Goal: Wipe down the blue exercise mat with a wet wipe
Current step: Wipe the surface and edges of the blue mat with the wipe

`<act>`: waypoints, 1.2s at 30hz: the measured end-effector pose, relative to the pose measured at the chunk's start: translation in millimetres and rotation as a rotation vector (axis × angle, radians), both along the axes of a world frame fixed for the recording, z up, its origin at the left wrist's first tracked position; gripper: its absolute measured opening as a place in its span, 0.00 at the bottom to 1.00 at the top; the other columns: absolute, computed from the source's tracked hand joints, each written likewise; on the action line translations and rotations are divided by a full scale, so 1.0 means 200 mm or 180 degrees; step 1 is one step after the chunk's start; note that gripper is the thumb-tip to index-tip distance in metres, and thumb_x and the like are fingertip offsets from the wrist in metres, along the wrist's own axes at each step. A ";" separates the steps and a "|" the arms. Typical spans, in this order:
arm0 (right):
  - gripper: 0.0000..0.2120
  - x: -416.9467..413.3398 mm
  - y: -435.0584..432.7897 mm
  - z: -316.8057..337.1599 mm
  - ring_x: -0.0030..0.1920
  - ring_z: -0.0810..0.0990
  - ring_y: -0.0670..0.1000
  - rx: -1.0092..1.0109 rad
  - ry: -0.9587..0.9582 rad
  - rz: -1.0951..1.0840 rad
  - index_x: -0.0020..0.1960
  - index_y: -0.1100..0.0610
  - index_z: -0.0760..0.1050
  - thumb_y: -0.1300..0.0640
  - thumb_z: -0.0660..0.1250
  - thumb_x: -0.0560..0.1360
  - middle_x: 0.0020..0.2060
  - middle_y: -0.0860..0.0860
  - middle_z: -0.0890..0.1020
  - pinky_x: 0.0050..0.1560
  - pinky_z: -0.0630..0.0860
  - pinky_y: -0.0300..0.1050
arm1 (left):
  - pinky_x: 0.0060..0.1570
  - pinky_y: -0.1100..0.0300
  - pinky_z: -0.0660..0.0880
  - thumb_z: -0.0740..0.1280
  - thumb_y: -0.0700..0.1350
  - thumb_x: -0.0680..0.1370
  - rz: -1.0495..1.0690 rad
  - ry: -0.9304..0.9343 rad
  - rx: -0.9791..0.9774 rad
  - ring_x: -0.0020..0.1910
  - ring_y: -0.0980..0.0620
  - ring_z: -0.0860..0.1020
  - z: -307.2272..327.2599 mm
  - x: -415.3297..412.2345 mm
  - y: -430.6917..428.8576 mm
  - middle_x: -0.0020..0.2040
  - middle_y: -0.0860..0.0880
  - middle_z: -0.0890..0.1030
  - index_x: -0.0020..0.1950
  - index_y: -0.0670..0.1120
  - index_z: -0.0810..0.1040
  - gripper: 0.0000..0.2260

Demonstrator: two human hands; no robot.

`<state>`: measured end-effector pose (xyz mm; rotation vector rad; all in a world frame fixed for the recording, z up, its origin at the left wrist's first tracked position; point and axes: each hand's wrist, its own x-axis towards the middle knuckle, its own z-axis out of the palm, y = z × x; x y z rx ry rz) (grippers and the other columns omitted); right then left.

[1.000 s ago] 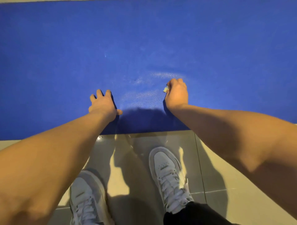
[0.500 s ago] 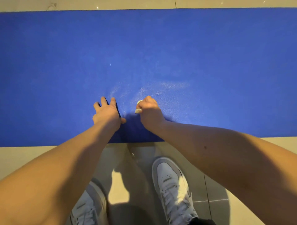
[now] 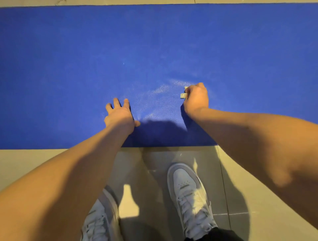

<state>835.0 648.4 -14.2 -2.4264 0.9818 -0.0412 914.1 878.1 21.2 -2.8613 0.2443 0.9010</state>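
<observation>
The blue exercise mat (image 3: 68, 60) lies flat on the floor and fills the upper half of the view. My right hand (image 3: 197, 99) presses down on it with fingers curled round a small white wet wipe (image 3: 183, 94), of which only a folded bit shows at the left of the fist. My left hand (image 3: 119, 115) rests flat on the mat to the left, fingers spread, holding nothing. A damp shiny patch (image 3: 158, 98) lies between the two hands.
Beige floor tiles (image 3: 25, 163) run along the mat's near edge, and a strip of floor (image 3: 120, 2) shows past its far edge. My two white sneakers, left (image 3: 99, 220) and right (image 3: 189, 197), stand on the tiles just short of the mat.
My right hand swept left with the wipe until it was close to my left hand, then back to the right. The left hand stayed planted on the mat.
</observation>
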 end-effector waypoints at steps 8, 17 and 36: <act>0.10 0.04 0.13 -0.02 0.55 0.74 0.50 -0.0033 -0.0138 0.0230 0.55 0.62 0.79 0.67 0.60 0.79 0.59 0.55 0.73 0.54 0.66 0.36 | 0.44 0.51 0.69 0.74 0.61 0.73 -0.0142 -0.0084 0.0105 0.76 0.41 0.53 -0.02 0.01 0.01 0.79 0.48 0.53 0.81 0.55 0.51 0.44; 0.03 0.10 0.46 -0.04 0.46 0.78 0.48 -0.0189 -0.0255 0.2009 0.47 0.65 0.74 0.66 0.62 0.76 0.48 0.55 0.75 0.45 0.74 0.43 | 0.43 0.51 0.68 0.74 0.64 0.72 -0.0202 -0.0178 0.0062 0.73 0.42 0.58 -0.02 0.01 0.03 0.75 0.50 0.58 0.79 0.56 0.55 0.42; 0.10 0.24 0.42 -0.11 0.36 0.68 0.51 -0.0064 -0.0755 0.1104 0.38 0.54 0.66 0.68 0.60 0.71 0.38 0.51 0.72 0.36 0.64 0.47 | 0.53 0.41 0.73 0.77 0.61 0.69 -0.0308 -0.0048 -0.0341 0.76 0.41 0.53 0.00 0.29 -0.08 0.75 0.49 0.57 0.75 0.52 0.59 0.42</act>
